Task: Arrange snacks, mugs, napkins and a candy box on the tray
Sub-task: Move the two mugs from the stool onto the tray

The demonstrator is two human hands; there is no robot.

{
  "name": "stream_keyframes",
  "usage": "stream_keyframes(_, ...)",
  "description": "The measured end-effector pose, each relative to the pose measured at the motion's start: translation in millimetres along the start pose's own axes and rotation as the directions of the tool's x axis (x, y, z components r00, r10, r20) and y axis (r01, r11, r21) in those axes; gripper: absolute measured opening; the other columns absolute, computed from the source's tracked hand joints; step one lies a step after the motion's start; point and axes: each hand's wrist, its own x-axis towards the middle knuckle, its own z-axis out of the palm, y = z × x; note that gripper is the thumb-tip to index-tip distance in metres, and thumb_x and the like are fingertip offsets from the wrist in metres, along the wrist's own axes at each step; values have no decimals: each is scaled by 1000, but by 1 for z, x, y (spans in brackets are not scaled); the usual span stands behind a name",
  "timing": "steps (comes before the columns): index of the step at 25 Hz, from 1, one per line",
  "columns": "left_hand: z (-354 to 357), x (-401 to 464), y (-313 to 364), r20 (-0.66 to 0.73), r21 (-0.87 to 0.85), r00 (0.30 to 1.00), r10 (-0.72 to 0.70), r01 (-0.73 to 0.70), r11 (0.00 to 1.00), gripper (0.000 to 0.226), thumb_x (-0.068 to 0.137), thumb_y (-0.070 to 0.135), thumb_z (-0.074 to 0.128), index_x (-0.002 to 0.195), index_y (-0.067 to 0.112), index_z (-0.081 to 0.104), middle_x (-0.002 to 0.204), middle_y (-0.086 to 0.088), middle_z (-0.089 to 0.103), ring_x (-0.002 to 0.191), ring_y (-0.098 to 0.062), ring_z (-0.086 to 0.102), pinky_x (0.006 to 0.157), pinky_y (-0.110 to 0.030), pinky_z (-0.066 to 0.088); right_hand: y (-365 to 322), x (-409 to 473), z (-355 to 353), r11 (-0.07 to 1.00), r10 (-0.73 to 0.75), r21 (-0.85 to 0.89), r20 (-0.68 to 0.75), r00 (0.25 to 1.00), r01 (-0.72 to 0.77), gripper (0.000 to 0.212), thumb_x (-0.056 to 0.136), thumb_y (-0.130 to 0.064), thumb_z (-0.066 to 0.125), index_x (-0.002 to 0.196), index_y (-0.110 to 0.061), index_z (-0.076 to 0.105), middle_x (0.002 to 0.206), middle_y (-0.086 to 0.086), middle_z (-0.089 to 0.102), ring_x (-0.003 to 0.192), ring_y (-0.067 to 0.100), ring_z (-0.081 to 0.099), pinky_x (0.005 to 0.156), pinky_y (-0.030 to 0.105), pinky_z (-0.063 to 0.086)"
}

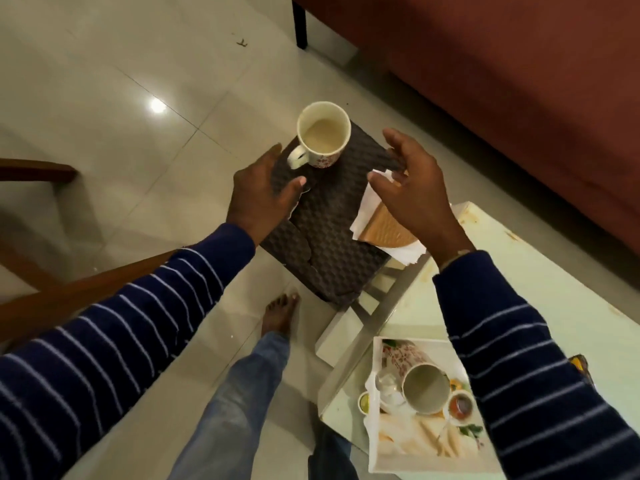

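A white mug (323, 136) with a red flower pattern stands upright on a dark woven stool (329, 244), its handle turned toward me. My left hand (258, 194) hovers open over the stool's left edge, just left of the mug's handle. My right hand (412, 188) hovers open above white napkins (367, 209) and a tan candy box (384, 230) at the stool's right side. A second flowered mug (420, 382) lies tilted on a white printed tray (375, 459) on the table at the lower right. Neither hand holds anything.
A pale green table (519, 271) runs along the right, its corner next to the stool. A red-brown sofa (502, 81) fills the upper right. Wooden chair arms (86, 292) sit at the left. My bare foot (280, 313) stands on the tiled floor.
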Motion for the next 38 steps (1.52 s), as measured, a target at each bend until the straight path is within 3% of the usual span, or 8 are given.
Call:
stream_keyframes(4,16,22,-10,65,6,998,-1,1,1000,44,89,34,68,131,26,59,110,8,71,93,0,64,84,-9,49,-5,54,21,999,39,-35,154,987,-34,86,79,-13,82,153,-17,36,154,2,43,140,17,43,112,28,41)
stream_keyframes(9,23,35,-18,49,105,997,60,-64,992,20,97,30,60,101,13,69,70,8,60,62,8,55,58,-1,36,11,76,43,998,-32,-51,228,973,45,94,74,-14,86,153,-20,34,151,-2,46,131,5,40,86,-9,29)
stream_keyframes(17,1,4,3,54,129,988,148,-154,980,18,100,18,57,94,5,66,65,-3,61,52,0,47,53,-5,34,-7,51,43,985,-171,19,146,974,170,80,76,-15,85,146,-13,45,143,0,53,129,7,48,106,18,43)
stream_keyframes(21,-25,-58,29,43,147,968,248,-252,957,15,99,15,58,92,4,66,59,1,56,49,0,46,50,-9,33,-17,-30,30,985,-163,68,83,983,158,79,77,-18,84,145,-14,45,144,2,54,133,13,50,111,38,45)
stream_keyframes(29,-31,-279,69,438,-12,891,117,-125,992,18,95,24,52,100,17,67,69,24,53,64,13,53,59,0,35,35,-294,18,981,118,159,-22,993,-113,62,85,-24,76,139,-37,49,133,-30,52,125,-12,49,103,11,42)
stream_keyframes(32,-20,-341,78,547,-22,832,94,-99,995,26,100,34,49,111,16,65,75,22,60,74,24,51,66,6,35,67,-371,26,950,282,152,-54,958,-271,55,86,-39,75,136,-29,54,132,-19,61,125,-1,55,106,22,45)
stream_keyframes(34,-6,-372,75,620,-25,779,92,-98,995,26,98,29,54,114,13,67,80,20,63,80,27,50,71,7,35,89,-408,26,933,334,170,-68,940,-319,56,86,-30,78,136,-38,54,130,-26,60,122,-5,55,99,10,44)
stream_keyframes(38,37,-397,62,717,-46,684,135,-146,988,31,97,26,56,119,8,67,96,0,75,88,1,67,79,-3,45,130,-440,21,894,410,233,-79,909,-383,66,82,-21,80,132,-50,47,127,-34,57,118,-12,54,93,6,44)
